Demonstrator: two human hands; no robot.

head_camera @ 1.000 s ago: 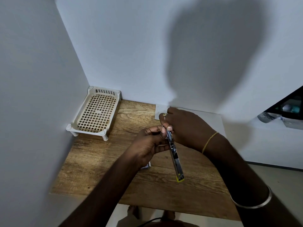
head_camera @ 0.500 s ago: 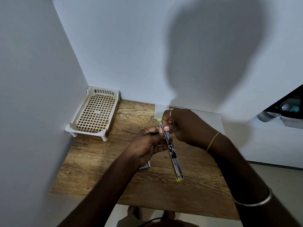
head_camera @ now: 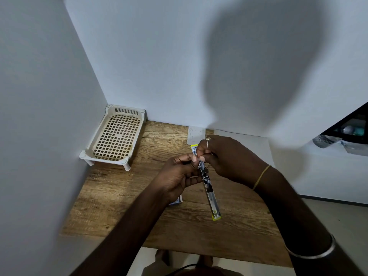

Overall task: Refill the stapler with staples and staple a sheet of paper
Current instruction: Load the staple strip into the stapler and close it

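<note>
Both hands hold an opened stapler point(head_camera: 209, 188) above the wooden table point(head_camera: 159, 220). The left hand point(head_camera: 179, 174) grips its middle from the left. The right hand point(head_camera: 229, 156) pinches its far end.

Wooden table point(head_camera: 123, 198) sitting in corner of pale grey-white walls point(head_camera: 151, 56). Cream lattice rack point(head_camera: 114, 137) standing at back left, touching both walls. Large soft shadow point(head_camera: 258, 62) falling on rear wall. Light floor point(head_camera: 336, 214) showing at right.
</note>
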